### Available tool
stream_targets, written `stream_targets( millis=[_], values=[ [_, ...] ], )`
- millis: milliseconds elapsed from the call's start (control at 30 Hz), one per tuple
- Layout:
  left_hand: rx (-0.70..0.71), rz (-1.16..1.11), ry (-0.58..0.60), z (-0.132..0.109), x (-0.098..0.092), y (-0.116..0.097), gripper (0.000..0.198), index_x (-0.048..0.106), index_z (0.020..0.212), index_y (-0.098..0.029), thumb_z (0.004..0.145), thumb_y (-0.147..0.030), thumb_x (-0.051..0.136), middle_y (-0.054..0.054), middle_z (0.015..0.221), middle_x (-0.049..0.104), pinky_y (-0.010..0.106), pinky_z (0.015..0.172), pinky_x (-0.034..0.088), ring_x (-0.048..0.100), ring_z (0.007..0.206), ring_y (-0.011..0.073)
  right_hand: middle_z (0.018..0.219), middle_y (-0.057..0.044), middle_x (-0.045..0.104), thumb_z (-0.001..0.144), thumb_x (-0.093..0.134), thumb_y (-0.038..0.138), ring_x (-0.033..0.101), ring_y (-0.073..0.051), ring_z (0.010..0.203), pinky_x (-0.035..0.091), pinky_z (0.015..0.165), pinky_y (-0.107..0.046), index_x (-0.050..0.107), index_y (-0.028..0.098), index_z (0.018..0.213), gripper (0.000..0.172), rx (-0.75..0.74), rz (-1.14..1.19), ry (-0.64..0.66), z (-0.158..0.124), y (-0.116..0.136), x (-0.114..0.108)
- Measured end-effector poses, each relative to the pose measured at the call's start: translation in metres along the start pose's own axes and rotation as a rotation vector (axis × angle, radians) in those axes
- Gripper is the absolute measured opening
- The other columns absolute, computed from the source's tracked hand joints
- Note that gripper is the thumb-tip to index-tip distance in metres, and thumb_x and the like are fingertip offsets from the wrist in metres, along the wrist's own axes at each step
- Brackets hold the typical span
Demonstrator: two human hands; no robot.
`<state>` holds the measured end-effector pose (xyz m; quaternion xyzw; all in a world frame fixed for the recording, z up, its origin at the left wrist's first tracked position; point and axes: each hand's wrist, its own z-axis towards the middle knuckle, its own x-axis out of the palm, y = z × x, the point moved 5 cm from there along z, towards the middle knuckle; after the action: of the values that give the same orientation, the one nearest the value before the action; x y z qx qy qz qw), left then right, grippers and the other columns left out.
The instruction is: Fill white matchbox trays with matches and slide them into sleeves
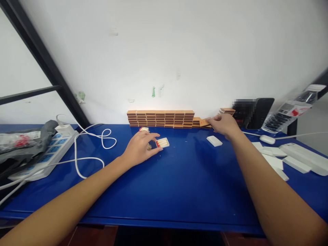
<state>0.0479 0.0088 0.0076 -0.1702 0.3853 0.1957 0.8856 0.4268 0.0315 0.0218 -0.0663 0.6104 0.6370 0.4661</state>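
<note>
My left hand (140, 147) curves around the left end of a small white matchbox tray (163, 142), thumb and forefinger at its sides. Red-tipped matches lie inside that tray. Loose matches (145, 129) show behind the hand, partly hidden by it. My right hand (224, 124) pinches an orange-brown matchbox sleeve (204, 122) at the right end of a low row. Left of it, a stacked wall of matchboxes (161, 119) stands along the white wall. An upside-down or closed white tray (214, 140) lies below my right hand; which, I cannot tell.
At left are a power strip (55, 147), looping white cable (76, 150) and grey plastic bags (30, 138). On the right, white trays (273, 160), a tilted plastic bottle (289, 111), a black device (261, 111) and more matchboxes (227, 111) stand on the blue table (166, 191).
</note>
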Motion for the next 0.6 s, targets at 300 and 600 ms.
stream_targets(
  millis=[300,600],
  values=[
    [-0.028,0.050,-0.189,0.003,-0.011,0.001,0.034,0.074,0.118,-0.016,0.089,-0.031,0.085,0.007,0.102,0.078,0.042,0.083,0.059,0.070,0.094,0.0259,0.057,0.000,0.063,0.091,0.080,0.044,0.047,-0.009,0.043,0.037,0.041,-0.022,0.066,0.019,0.079,0.030,-0.049,0.420,0.448,-0.078,0.084,0.063],
    [-0.066,0.000,-0.207,0.005,-0.015,0.000,0.024,0.078,0.113,-0.018,0.093,-0.032,0.082,0.006,0.101,0.079,0.041,0.081,0.057,0.067,0.090,0.0239,0.060,-0.002,0.068,0.096,0.076,0.036,0.052,-0.008,0.043,0.044,0.041,-0.019,0.071,0.015,0.085,0.024,-0.053,0.490,0.494,-0.098,0.097,0.075]
  ],
)
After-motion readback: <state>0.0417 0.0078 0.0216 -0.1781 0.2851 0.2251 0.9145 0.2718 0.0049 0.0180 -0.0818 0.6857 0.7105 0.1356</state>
